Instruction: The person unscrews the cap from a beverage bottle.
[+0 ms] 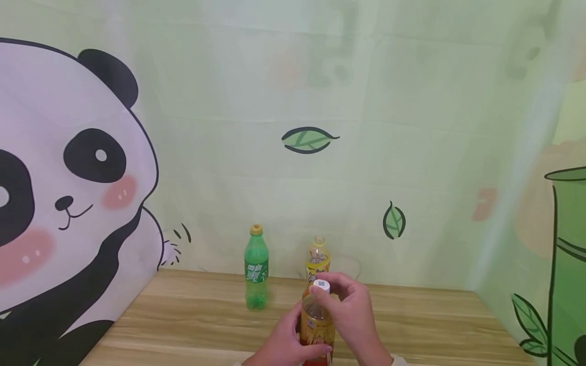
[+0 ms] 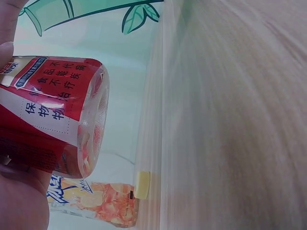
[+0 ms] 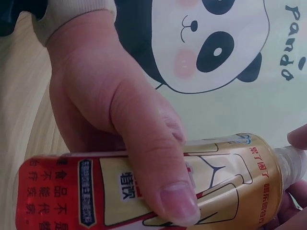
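My left hand (image 1: 283,341) grips the body of a drink bottle (image 1: 316,325) with a gold and red label. The bottle's clear base shows above the table in the left wrist view. At its top, my right hand (image 1: 354,315) pinches the white cap (image 1: 322,285) between thumb and fingers. In the right wrist view the left thumb (image 3: 177,201) lies across the label, and the right fingertips (image 3: 298,199) surround the clear neck (image 3: 289,165). Those fingers hide the cap there.
A green soda bottle (image 1: 256,277) with a yellow cap stands at the back of the wooden table (image 1: 412,315). Behind my right hand stands an orange drink bottle (image 1: 318,256) with an uncapped neck. A small yellow piece (image 2: 142,185) lies by its base. A panda-print cloth (image 1: 220,152) hangs behind.
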`<action>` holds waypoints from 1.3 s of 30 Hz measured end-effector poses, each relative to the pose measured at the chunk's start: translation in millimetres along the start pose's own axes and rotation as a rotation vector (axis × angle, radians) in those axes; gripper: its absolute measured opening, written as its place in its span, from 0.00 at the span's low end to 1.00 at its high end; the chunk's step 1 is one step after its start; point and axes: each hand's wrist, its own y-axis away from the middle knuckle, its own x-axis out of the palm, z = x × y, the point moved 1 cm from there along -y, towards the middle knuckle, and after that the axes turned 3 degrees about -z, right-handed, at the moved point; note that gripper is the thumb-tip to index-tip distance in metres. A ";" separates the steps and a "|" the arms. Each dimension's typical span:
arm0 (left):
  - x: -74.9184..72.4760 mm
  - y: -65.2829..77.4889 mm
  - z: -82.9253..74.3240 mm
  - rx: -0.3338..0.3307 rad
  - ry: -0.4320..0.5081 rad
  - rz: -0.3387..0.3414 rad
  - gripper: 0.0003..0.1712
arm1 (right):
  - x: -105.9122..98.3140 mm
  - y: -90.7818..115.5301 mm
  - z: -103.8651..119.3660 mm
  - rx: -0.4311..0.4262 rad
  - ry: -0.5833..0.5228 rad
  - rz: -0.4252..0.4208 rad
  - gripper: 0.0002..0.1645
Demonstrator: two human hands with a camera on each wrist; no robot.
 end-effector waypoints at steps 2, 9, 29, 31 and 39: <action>0.1 0.1 0.0 0.009 0.000 -0.001 0.39 | 0.3 0.3 -0.4 0.006 -0.033 0.015 0.15; 0.6 0.4 -0.4 0.049 -0.010 0.000 0.39 | 1.0 0.5 -0.8 0.019 -0.084 0.041 0.16; -0.3 1.2 -0.6 0.023 -0.033 -0.016 0.38 | -0.8 -2.9 4.5 0.035 0.141 -0.070 0.30; -0.2 1.1 -0.4 0.009 -0.039 -0.020 0.38 | -0.6 -2.6 4.7 0.035 0.159 -0.098 0.31; 0.1 0.8 1.0 0.061 -0.043 -0.018 0.37 | 2.3 -1.4 3.8 -0.009 0.189 -0.130 0.30</action>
